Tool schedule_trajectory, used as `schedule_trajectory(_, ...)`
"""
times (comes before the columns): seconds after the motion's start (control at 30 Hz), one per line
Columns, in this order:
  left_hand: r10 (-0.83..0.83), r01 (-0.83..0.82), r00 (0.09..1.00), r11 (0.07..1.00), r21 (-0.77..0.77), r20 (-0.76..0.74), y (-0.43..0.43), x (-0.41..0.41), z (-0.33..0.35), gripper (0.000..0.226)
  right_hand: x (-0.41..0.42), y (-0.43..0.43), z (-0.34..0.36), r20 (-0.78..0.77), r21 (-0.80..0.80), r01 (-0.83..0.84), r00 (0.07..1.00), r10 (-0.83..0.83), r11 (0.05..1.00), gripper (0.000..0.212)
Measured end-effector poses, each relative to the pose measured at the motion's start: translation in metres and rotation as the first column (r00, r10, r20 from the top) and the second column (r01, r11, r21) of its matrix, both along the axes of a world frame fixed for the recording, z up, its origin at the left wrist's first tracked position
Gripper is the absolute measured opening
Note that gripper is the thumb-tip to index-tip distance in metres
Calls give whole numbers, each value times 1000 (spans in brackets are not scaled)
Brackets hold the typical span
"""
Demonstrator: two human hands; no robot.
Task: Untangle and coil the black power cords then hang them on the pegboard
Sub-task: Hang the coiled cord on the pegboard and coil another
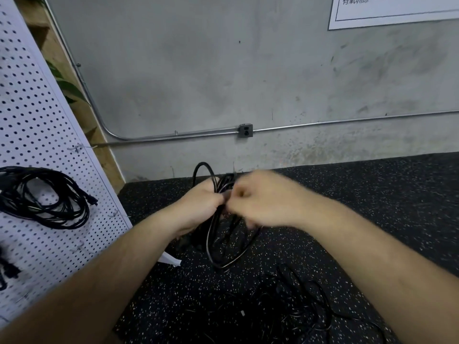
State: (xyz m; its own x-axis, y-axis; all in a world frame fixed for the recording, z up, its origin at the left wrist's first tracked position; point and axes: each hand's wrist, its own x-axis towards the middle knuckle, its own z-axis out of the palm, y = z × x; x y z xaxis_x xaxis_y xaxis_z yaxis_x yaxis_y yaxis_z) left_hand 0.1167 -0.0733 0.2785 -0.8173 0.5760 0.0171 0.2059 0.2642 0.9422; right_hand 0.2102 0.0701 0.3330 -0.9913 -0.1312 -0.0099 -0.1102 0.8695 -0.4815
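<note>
Here the black cord coil (pixel 224 183) hangs clenched in the left hand (pixel 201 204); the right hand (pixel 260 199) fingers, blurred, pinch its strands.

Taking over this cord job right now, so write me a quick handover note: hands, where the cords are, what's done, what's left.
Left hand: grips the gathered loops of the half-coiled cord, which hang down toward the floor.
Right hand: blurred, pinches the same cord right beside the left hand.
Done: one coiled cord hangs on the pegboard; something dark at the board's lower left edge may be another, too cropped to tell.
Left: finish this coil and hang it, then untangle the cord pile on the floor in front of you.
</note>
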Motion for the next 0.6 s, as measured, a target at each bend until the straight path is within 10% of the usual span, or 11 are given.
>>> schedule_trajectory(0.07,-147,145,989,979,-143,-9,-5,0,2,10,-3,16,3,-388,111,31,922,14,993,38)
schedule_trajectory(0.13,-279,269,960,928,-259,0,-9,1,-2,10,-10,23,-4,-379,271,-101,903,203,957,70)
schedule_trajectory(0.33,-337,337,940,899,-278,49,-13,5,-4,28,-37,40,-36,-328,227,-157,917,227,961,19)
schedule_trajectory(0.6,-14,-16,985,985,-173,-171,-16,-10,6,15,-32,42,-25,-628,-190,65,759,-172,980,31)
